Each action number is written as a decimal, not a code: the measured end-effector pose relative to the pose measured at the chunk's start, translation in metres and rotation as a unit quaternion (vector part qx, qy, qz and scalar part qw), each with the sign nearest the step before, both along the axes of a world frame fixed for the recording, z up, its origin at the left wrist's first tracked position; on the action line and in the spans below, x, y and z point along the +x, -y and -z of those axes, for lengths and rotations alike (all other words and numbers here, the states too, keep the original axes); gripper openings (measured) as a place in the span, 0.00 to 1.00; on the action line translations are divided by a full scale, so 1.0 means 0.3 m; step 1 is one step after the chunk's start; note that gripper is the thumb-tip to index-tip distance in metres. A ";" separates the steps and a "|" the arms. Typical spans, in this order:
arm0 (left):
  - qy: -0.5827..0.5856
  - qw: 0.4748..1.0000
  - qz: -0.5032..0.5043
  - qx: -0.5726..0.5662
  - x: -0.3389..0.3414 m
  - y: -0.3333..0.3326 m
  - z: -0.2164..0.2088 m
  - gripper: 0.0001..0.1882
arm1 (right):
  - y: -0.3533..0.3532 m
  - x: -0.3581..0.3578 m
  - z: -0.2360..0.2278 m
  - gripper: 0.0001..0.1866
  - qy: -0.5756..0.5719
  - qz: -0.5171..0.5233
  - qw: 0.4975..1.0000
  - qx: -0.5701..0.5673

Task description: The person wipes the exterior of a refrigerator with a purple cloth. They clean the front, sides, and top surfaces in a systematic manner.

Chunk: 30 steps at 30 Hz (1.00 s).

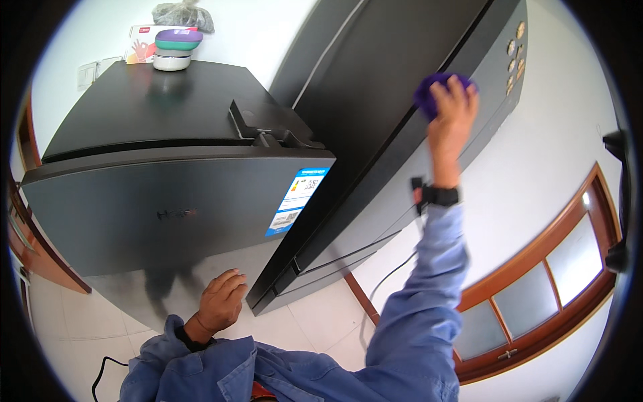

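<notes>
My right hand (453, 117) is raised at the upper right, its fingers bent over a purple cloth (426, 96). The cloth lies against the front of a tall dark grey refrigerator (382, 177), close to the door's edge. Lower down, my left hand (224, 296) hangs in front of a shorter dark grey refrigerator (120, 218), near its lower right side. Its fingers are loosely bent and apart, with nothing seen in them. A blue and white label (298, 201) sticks to the shorter refrigerator's door.
On the shorter refrigerator stand a stack of round purple, green, grey and white pieces (177, 50) and a cardboard box (140, 44). Several small magnets (512, 65) dot the tall refrigerator's door. A wood-framed door (536, 281) is at the right; a black cable (395, 269) hangs behind my right arm.
</notes>
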State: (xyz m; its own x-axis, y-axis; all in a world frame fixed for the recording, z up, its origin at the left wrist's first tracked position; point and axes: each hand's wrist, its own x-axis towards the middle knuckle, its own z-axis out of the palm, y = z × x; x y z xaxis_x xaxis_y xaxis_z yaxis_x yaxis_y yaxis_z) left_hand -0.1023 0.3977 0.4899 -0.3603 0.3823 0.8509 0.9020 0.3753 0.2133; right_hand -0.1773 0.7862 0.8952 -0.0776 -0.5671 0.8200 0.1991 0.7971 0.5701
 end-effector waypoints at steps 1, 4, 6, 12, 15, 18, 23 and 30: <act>-0.001 1.000 0.000 -0.002 0.007 -0.003 0.006 0.13 | 0.015 0.008 0.141 0.23 0.009 -0.004 0.999 -0.038; -0.003 1.000 0.009 -0.013 0.039 -0.001 0.014 0.14 | 0.069 0.038 0.524 0.25 0.017 -0.075 0.990 -0.121; -0.001 0.999 0.022 -0.024 0.059 -0.010 0.016 0.14 | 0.088 0.064 0.711 0.27 0.020 -0.127 0.975 -0.179; -0.012 1.000 0.005 -0.028 0.107 -0.025 0.026 0.14 | -0.064 0.054 0.747 0.25 0.037 -0.220 0.928 -0.298; 0.002 0.999 0.000 -0.033 0.128 -0.038 0.032 0.14 | -0.244 0.006 0.552 0.24 -0.025 -0.246 0.909 -0.335; 0.008 0.999 -0.011 -0.043 0.140 -0.053 0.042 0.14 | -0.420 -0.034 0.307 0.24 -0.046 -0.443 0.741 -0.502; 0.031 0.998 -0.010 -0.050 0.133 -0.057 0.068 0.13 | -0.452 -0.005 0.027 0.23 -0.224 -0.331 0.840 -0.367; 0.044 0.998 0.000 -0.036 0.023 -0.046 0.084 0.13 | -0.016 0.015 0.258 0.30 0.012 -0.229 0.943 -0.242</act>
State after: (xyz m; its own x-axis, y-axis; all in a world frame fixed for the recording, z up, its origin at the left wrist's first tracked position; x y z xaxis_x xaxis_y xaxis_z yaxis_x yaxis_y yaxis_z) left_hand -0.0954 0.4117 0.4647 -0.4334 0.4406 0.7861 0.8805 0.3929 0.2652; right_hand -0.1729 0.7910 0.8178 0.0623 -0.1065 0.9924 -0.2382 0.9640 0.1184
